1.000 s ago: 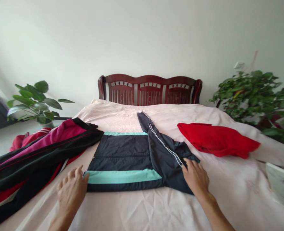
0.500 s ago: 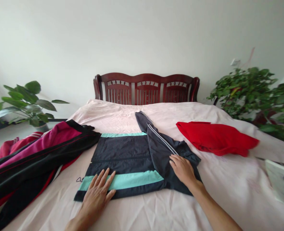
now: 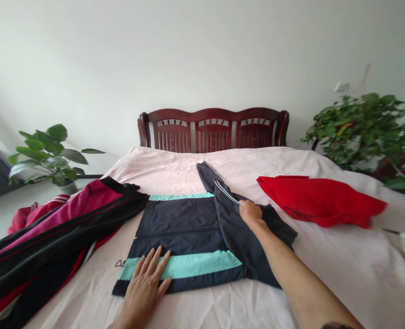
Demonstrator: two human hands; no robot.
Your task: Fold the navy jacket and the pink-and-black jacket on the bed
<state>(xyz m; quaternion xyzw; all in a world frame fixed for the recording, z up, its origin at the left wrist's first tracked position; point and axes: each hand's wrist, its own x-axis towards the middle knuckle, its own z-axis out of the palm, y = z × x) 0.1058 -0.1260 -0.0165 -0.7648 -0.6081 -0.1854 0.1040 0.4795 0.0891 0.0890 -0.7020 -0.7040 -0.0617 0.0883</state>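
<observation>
A dark navy jacket (image 3: 182, 214) with turquoise bands lies spread on the bed, its zipper running crosswise. My left hand (image 3: 149, 274) rests flat on the near turquoise band, fingers spread. The striped sleeve (image 3: 230, 194) lies folded over the jacket's right part. My right hand (image 3: 251, 212) is closed on this sleeve at its white stripes, with the fingertips partly hidden. Under my right forearm, some of the dark cloth is covered.
A pile of black and magenta clothes (image 3: 68, 233) lies to the left. Folded red clothing (image 3: 326, 198) is on the right of the pale pink bedsheet (image 3: 175, 169). Behind stands a wooden headboard (image 3: 212, 130), with a potted plant (image 3: 51, 155) at left and leafy plants (image 3: 356, 128) at right.
My right hand has moved forward along the sleeve, and its fingers have gone from lying flat to closed on the cloth. My left hand stays on the turquoise band. The view has shifted slightly.
</observation>
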